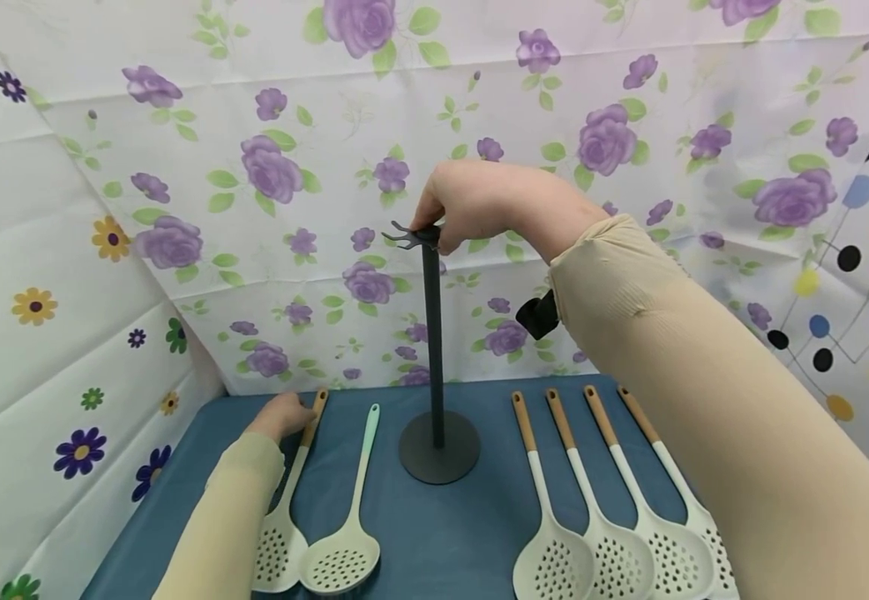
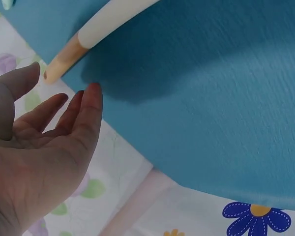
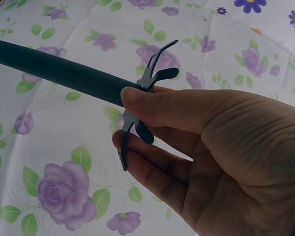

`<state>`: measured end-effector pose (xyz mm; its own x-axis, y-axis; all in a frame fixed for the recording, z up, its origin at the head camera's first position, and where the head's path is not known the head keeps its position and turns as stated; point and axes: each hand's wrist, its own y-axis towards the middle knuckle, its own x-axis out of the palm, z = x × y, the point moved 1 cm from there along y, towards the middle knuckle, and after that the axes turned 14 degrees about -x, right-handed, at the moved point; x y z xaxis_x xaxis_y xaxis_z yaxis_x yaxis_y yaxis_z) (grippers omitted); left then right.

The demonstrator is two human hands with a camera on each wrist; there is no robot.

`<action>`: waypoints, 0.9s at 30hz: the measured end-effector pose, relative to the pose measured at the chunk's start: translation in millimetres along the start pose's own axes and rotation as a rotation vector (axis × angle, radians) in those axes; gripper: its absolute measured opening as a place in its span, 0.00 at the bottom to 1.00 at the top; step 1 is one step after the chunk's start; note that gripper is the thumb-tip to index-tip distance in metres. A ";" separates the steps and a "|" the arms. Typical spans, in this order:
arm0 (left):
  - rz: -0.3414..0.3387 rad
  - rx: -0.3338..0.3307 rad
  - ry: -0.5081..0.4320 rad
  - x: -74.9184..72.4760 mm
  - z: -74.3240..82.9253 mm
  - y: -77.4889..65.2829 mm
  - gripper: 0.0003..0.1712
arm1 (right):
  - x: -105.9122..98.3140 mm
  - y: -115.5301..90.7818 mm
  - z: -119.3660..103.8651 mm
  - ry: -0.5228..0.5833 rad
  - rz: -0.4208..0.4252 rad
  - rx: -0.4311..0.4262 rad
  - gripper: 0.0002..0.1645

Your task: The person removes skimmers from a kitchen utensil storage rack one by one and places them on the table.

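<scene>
My right hand (image 1: 479,200) pinches the top of a dark utensil stand (image 1: 434,333), just below its hooks (image 3: 164,73). In the right wrist view the thumb lies along the pole's end with the fingers behind it. My left hand (image 1: 284,414) is beside the wooden handle end of a slotted skimmer (image 1: 281,537) at the table's far left. In the left wrist view that hand is spread, with a gap between thumb and fingers near the wooden handle (image 2: 66,59). A skimmer with a mint-green handle (image 1: 340,560) lies just right of the first.
Several wooden-handled skimmers (image 1: 554,560) lie side by side, right of the stand, heads toward me. The stand's round base (image 1: 456,462) rests on the blue tabletop (image 1: 471,533). Flowered cloth (image 1: 374,333) hangs behind the table's far edge.
</scene>
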<state>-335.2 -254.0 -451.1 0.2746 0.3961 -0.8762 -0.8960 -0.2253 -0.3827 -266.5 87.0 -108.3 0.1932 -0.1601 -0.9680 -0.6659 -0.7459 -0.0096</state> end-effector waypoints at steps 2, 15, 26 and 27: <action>0.004 0.018 -0.012 -2.6 1.1 -2.0 0.31 | -0.4 -1.0 0.3 -0.001 -0.005 -0.003 0.27; 0.031 0.163 -0.106 -14.8 21.9 -14.9 0.36 | -1.4 -7.8 5.8 0.015 -0.032 0.004 0.35; 0.158 0.289 -0.066 -28.6 46.7 -48.9 0.38 | -0.4 -22.2 12.7 -0.026 0.083 -0.016 0.31; 0.179 0.295 -0.056 -29.5 48.0 -52.9 0.38 | 0.4 -25.7 14.4 -0.036 0.094 -0.013 0.32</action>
